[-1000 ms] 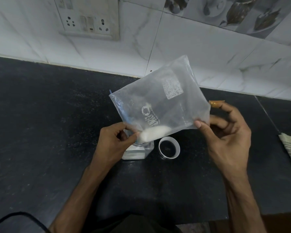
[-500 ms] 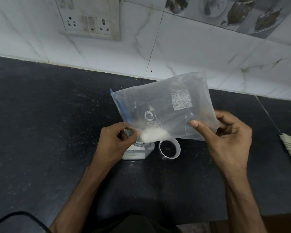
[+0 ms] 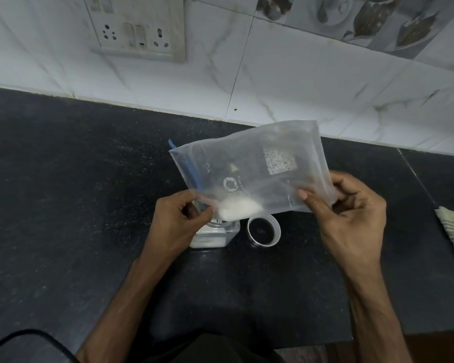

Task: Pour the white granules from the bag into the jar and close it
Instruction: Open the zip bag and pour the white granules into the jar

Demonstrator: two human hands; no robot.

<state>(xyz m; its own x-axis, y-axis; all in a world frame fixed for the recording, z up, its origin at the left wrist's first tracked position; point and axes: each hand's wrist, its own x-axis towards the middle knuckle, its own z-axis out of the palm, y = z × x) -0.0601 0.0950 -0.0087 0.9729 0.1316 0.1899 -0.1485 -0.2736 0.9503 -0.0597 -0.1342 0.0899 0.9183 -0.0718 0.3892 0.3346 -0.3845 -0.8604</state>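
Sloping down from the right hand (image 3: 351,218) to the left hand (image 3: 176,224), the bag (image 3: 249,163) is hanging with its low corner directly over the jar (image 3: 215,235) on the table (image 3: 63,205). Left fingers are pinching that corner; right fingers are clamping the far edge. White granules (image 3: 237,209) are gathering in the low corner, and the jar is holding a shallow layer. The lid (image 3: 264,231) is lying just beside the jar, nearer the right hand.

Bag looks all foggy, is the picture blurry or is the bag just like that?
Both. In the head view the bag is cloudy see-through plastic and its printed square is smeared; in the same head view its edge by the right hand looks soft, while the lid is sharper.
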